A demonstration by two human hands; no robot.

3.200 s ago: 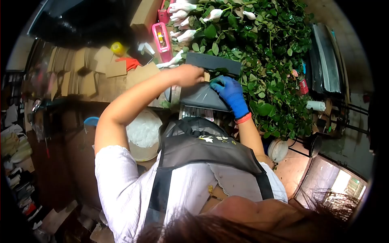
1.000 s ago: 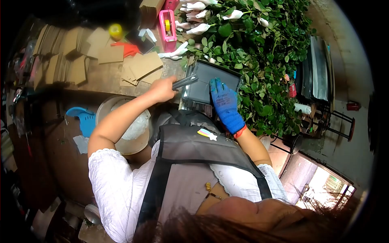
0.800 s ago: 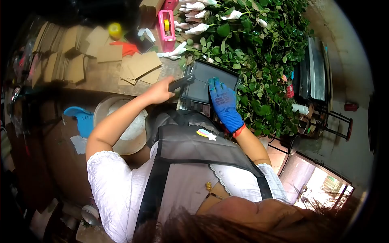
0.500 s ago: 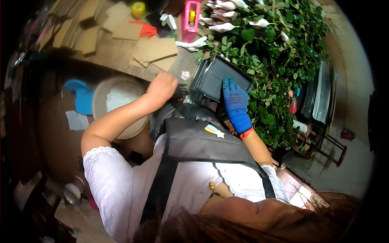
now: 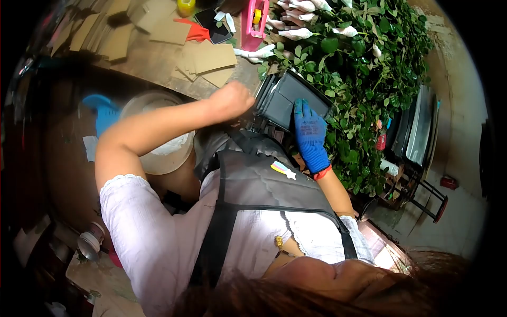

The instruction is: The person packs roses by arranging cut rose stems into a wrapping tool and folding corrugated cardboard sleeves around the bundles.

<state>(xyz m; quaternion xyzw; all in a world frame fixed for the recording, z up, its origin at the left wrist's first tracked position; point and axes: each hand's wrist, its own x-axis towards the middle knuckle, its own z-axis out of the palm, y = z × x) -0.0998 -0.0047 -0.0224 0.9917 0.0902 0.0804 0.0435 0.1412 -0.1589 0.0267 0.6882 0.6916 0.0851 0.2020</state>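
My left hand is bare and closed, knuckles up, just left of a dark grey rectangular box or stapler-like device with a flat top. Whatever its curled fingers hold, if anything, is hidden. My right hand wears a blue knitted glove with darker fingertips. It rests flat on the near right part of that grey top, fingers stretched out. Beyond the device lie white netted flower buds among a big heap of leafy green stems.
Cardboard pieces lie on the table, with a pink tape dispenser, a dark phone-like slab and red material behind them. A pale bucket stands below the table edge, beside a blue plastic object.
My left hand has moved to the right, up to the side of the grey device, and stays closed. My gloved right hand still lies on the device's top. The view has shifted slightly.
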